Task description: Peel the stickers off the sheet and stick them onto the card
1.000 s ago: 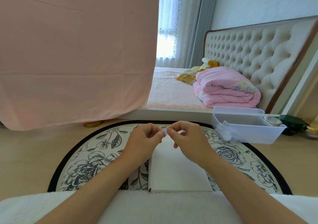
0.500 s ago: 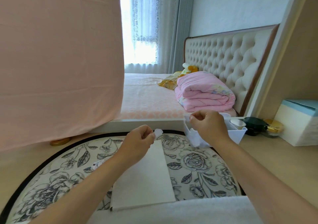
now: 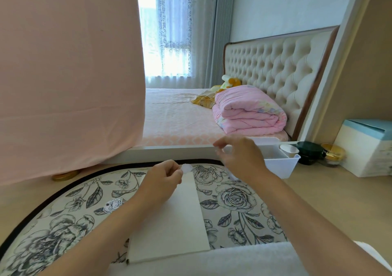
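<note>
Pinching the sticker [image 3: 187, 167] above the card's [image 3: 169, 222] far edge, the left hand [image 3: 163, 180] grips it; right hand [image 3: 241, 159] blurred, fingers loosely apart. We judge it flimsy, tacky: grip its rim only.

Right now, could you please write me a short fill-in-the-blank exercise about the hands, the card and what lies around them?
1. The left hand pinches a small ____ sticker near the far edge of the card.
2. The card lies flat on the flowered rug, to the ____ of the plastic bin.
3. The folded quilt on the bed is ____.

Missing words: white; left; pink.
</note>
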Action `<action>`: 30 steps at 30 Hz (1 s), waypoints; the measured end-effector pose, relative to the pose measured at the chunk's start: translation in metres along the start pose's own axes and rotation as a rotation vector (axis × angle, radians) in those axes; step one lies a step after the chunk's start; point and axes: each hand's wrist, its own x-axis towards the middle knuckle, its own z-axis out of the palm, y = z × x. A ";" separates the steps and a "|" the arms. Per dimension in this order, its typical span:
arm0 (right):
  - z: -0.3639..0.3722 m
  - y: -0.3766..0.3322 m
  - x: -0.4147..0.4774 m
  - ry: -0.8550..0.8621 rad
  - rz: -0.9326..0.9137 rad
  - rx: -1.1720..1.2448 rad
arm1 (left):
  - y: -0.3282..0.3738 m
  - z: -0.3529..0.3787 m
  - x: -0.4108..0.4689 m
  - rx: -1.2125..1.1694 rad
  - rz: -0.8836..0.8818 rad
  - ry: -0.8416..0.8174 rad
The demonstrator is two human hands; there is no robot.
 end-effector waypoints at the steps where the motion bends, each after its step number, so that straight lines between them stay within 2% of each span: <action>1: 0.005 -0.011 -0.004 -0.050 -0.045 0.038 | -0.001 -0.003 -0.001 0.000 -0.004 0.010; 4: 0.025 -0.041 -0.015 -0.160 -0.180 0.088 | -0.005 -0.014 -0.005 -0.037 -0.028 0.031; 7: 0.046 -0.062 -0.023 -0.168 -0.287 -0.024 | -0.012 -0.026 -0.010 -0.097 -0.055 0.046; 12: 0.073 -0.076 -0.027 -0.045 -0.413 -0.030 | -0.023 -0.046 -0.020 -0.143 -0.044 0.019; 18: 0.087 -0.078 -0.029 0.060 -0.418 0.026 | -0.033 -0.056 -0.024 -0.280 -0.036 -0.013; 20: 0.091 -0.080 -0.029 0.041 -0.316 0.128 | -0.034 -0.056 -0.025 -0.342 -0.014 -0.005; 25: 0.089 -0.092 -0.030 -0.188 0.255 0.897 | -0.039 -0.051 -0.023 -0.154 0.036 0.165; 28: 0.086 -0.092 -0.033 -0.300 0.350 0.996 | -0.041 -0.050 -0.024 -0.135 0.073 0.083; 30: 0.086 -0.092 -0.034 -0.311 0.372 0.998 | -0.041 -0.050 -0.024 -0.144 0.078 0.096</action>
